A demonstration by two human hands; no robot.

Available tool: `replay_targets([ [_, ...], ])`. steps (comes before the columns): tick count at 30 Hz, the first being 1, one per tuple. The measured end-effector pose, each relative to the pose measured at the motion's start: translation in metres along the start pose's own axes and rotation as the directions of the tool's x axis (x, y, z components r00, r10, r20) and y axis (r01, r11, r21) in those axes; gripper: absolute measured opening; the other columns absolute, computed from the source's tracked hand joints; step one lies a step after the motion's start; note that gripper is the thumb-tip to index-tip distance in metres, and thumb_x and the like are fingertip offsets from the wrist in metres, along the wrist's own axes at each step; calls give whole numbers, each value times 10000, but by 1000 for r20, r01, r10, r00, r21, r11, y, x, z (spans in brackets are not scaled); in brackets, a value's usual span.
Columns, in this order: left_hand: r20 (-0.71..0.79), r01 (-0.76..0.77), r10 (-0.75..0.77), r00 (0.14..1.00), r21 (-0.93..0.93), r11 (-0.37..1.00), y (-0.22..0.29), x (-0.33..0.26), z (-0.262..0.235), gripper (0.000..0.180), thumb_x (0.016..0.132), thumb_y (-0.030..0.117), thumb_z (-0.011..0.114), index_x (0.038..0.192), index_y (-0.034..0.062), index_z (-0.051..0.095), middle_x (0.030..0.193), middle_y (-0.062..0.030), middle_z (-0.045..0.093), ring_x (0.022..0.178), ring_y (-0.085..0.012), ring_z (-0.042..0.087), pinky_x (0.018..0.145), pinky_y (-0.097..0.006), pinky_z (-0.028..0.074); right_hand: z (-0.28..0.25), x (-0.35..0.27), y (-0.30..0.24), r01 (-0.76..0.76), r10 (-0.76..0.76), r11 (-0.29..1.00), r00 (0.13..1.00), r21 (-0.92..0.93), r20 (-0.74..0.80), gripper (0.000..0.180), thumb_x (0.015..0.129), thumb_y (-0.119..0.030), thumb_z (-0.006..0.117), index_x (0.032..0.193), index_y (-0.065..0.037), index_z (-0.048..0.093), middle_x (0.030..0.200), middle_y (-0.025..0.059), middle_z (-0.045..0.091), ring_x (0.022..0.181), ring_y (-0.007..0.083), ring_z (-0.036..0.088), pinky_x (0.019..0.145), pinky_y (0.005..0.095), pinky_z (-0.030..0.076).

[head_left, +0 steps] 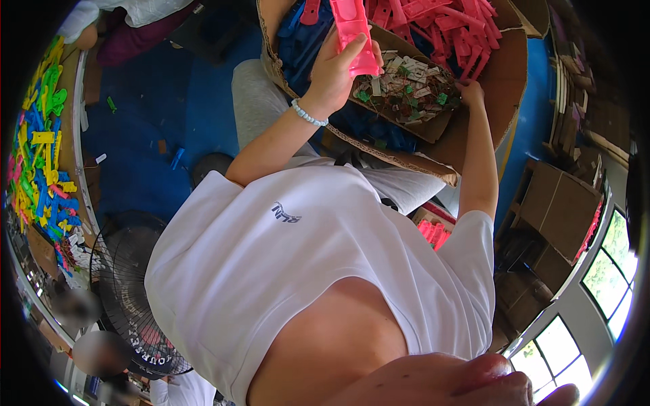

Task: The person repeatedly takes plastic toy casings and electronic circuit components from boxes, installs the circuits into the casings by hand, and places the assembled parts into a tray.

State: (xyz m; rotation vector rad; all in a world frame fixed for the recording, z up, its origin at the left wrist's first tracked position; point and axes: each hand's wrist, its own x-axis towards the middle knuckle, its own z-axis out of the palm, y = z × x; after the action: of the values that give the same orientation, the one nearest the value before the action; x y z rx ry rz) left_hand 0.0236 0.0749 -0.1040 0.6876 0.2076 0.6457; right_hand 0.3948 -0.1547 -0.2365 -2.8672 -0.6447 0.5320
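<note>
The left hand (333, 73), a pale beaded bracelet (309, 114) at its wrist, grips a pink plastic piece (353, 37) between thumb and fingers, right up above the big cardboard box (512, 98) and its blue pieces (298, 51)! Over to the right hand (470, 93), in at the side of the smaller inner box (442, 126), just beside the heaped pink pieces (453, 30), fingers bunched close (whether they pinch anything, I can't tell from here)! Between the two hands sits that inner box, loaded with white bits (414, 91) and flecks of green (441, 99), while away to the left a bench (80, 122) carries a spread of yellow, green and blue parts (46, 159)
</note>
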Motion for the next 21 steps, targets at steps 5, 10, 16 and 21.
replay_targets([
  [5, -22, 18, -18, 1000, -1, 1000, 2, -2, -10, 320, 950, 179, 590, 1227, 45, 503, 935, -94, 626, 838, -215, 645, 745, -361, 527, 7, -25, -40, 236, -257, 965, 942, -117, -216, 329, 795, -302, 712, 1034, -78, 688, 1062, 187, 655, 1038, 369, 611, 845, 468, 496],
  [10, -1, 21, -21, 1000, 31, 999, 1, 2, -8, 322, 930, 145, 601, 1218, 45, 500, 930, -89, 624, 836, -207, 643, 731, -360, 530, 19, -25, -55, 332, -353, 935, 908, -125, -226, 365, 794, -338, 722, 1007, -45, 685, 972, 197, 671, 961, 371, 634, 785, 453, 491],
  [16, -3, 85, -85, 996, 20, 996, -2, 1, -9, 344, 901, 106, 632, 1204, 29, 488, 925, -81, 622, 822, -192, 639, 697, -345, 535, 7, -11, -49, 309, -329, 927, 942, -211, -64, 404, 817, -360, 698, 1086, -61, 658, 967, 177, 682, 902, 374, 646, 758, 451, 497],
  [21, -7, 61, -61, 998, 54, 997, -1, 0, -8, 348, 891, 94, 644, 1196, 30, 488, 923, -80, 624, 806, -184, 641, 682, -333, 533, -27, -40, -66, 565, -587, 810, 776, -159, -230, 254, 853, -162, 643, 1076, -39, 649, 983, 200, 678, 900, 345, 665, 762, 420, 522],
])
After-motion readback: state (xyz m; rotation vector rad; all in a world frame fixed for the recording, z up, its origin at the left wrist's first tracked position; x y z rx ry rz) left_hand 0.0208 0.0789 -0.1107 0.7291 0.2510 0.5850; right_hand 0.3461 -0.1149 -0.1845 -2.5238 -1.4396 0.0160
